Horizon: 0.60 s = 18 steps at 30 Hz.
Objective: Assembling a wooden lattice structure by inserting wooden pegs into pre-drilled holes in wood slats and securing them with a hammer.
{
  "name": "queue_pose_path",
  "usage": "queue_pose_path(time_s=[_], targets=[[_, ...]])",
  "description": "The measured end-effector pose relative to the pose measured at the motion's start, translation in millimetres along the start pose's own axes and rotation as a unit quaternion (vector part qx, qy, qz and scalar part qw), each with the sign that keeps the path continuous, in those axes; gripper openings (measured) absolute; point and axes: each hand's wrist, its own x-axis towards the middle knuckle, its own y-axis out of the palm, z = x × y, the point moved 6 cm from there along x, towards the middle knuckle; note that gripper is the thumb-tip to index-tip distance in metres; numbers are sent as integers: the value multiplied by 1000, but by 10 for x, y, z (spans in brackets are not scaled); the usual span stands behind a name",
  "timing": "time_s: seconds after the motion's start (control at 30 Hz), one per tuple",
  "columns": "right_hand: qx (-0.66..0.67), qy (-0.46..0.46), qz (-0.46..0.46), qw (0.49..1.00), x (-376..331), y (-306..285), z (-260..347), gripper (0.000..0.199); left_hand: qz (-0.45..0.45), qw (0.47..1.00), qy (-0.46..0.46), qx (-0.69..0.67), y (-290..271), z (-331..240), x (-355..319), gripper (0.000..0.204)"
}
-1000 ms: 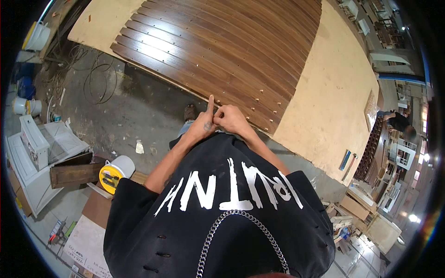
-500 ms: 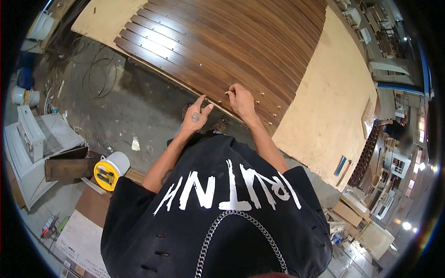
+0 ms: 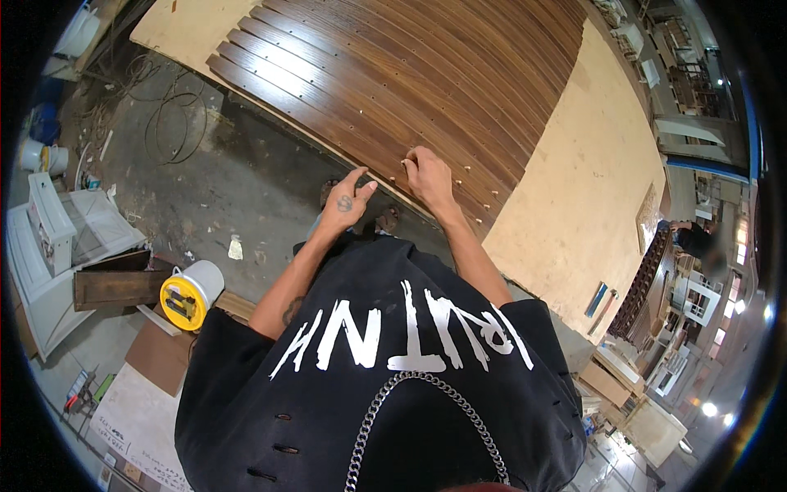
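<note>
Dark brown wooden slats [image 3: 393,90] lie side by side on a pale board, with rows of small holes along them. My right hand [image 3: 429,178] is over the slats by the near edge, fingers curled and thumb against them; whatever they pinch is too small to make out. To its left, my left hand [image 3: 346,205] is at the board's edge, thumb and index finger apart, the other fingers mostly hidden. Several small pale wooden pegs [image 3: 468,169] stand or lie on the slats right of my right hand.
Bare pale board [image 3: 586,172] extends right of the slats, with a blue-handled tool [image 3: 597,300] at its near corner. A white bucket with a yellow lid [image 3: 184,299] stands on the floor at left, beside wooden boxes. Cable loops [image 3: 176,127] lie beyond. Another person [image 3: 697,238] is far right.
The view has shifted slightly. Both hands keep nearly the same place at the board's edge, with only slight finger movement.
</note>
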Motion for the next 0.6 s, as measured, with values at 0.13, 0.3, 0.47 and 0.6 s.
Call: queue_pose_path(time_s=[0.13, 0.3, 0.47, 0.6], targets=[[90, 61, -61, 992, -26, -43, -155, 14, -55, 984, 104, 137, 40, -257, 87, 48], [280, 149, -140, 938, -131, -47, -480, 14, -9, 908, 126, 399, 214, -657, 626, 45], [331, 182, -153, 913, -257, 73, -656, 14, 79, 881, 38, 465, 322, -720, 931, 52], [355, 176, -172, 902, -312, 102, -701, 13, 104, 881, -16, 462, 330, -763, 993, 58]])
